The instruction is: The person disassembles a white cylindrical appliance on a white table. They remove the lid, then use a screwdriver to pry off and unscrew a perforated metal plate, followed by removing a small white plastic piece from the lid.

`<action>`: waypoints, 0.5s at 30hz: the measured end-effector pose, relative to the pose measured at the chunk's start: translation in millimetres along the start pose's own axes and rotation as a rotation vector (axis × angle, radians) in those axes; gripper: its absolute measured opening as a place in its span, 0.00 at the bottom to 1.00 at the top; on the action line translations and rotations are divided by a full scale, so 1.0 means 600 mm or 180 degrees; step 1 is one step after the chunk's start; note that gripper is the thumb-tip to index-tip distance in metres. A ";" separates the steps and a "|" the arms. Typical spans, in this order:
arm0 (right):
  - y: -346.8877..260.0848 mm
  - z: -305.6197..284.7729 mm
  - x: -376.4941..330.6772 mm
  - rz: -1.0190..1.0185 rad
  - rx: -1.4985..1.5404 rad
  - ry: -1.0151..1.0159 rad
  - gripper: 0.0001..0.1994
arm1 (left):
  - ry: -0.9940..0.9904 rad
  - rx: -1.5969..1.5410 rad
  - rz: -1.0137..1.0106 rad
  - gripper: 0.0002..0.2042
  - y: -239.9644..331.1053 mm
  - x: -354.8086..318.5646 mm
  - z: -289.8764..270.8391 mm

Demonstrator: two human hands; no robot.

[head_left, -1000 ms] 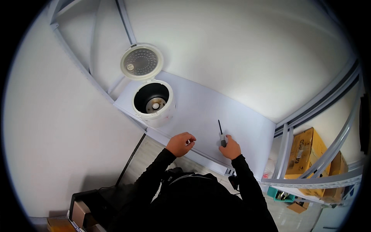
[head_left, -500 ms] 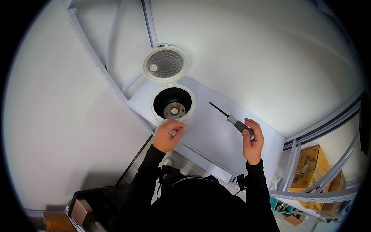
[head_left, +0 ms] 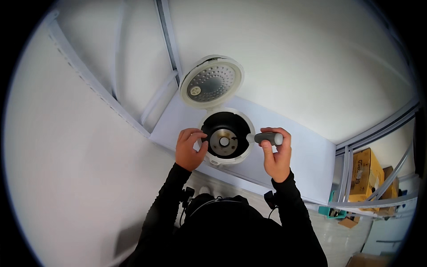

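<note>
A white rice cooker (head_left: pixel 213 158) stands on a white table (head_left: pixel 307 151) with its round lid (head_left: pixel 211 83) hinged open and tilted back. Its dark inside shows a metal heating plate (head_left: pixel 223 142). My left hand (head_left: pixel 190 148) grips the cooker's left rim, fingers curled over the edge. My right hand (head_left: pixel 275 153) holds a screwdriver (head_left: pixel 265 138) by its grey handle at the right rim, the shaft pointing into the pot and mostly hidden.
White metal frame bars (head_left: pixel 167 40) rise behind the table against a white wall. Cardboard boxes (head_left: pixel 367 173) and a teal crate (head_left: pixel 331 209) sit on the floor at the right, beyond more bars.
The view has swung toward the cooker. My left hand moved onto the cooker's rim. My right hand brought the screwdriver from over the table to the pot's right edge, tip now pointing inward.
</note>
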State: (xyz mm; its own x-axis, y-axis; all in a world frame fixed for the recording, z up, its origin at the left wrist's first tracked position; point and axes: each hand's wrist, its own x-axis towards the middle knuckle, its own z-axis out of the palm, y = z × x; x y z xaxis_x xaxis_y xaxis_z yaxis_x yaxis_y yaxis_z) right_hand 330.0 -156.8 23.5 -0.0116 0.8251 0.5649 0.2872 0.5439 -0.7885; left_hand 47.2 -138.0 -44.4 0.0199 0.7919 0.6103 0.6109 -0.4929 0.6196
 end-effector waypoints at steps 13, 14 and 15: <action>0.027 0.133 0.006 0.0259 -0.0974 -0.0206 0.22 | -0.0467 -0.0712 -0.0039 0.07 -0.096 0.008 0.011; 0.027 0.135 0.004 0.0297 -0.0980 -0.0203 0.22 | -0.0459 -0.0747 0.0002 0.07 -0.098 0.008 0.012; 0.028 0.139 0.005 0.0323 -0.0986 -0.0201 0.21 | -0.0439 -0.0780 0.0049 0.07 -0.099 0.010 0.013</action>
State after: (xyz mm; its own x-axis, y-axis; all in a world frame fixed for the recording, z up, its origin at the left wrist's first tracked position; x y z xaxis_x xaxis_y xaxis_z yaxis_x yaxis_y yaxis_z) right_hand 255.0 -132.7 -8.2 -0.0247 0.8857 0.4635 0.5674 0.3942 -0.7230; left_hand 17.1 -100.9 -81.5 0.1454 0.8170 0.5580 0.4004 -0.5644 0.7219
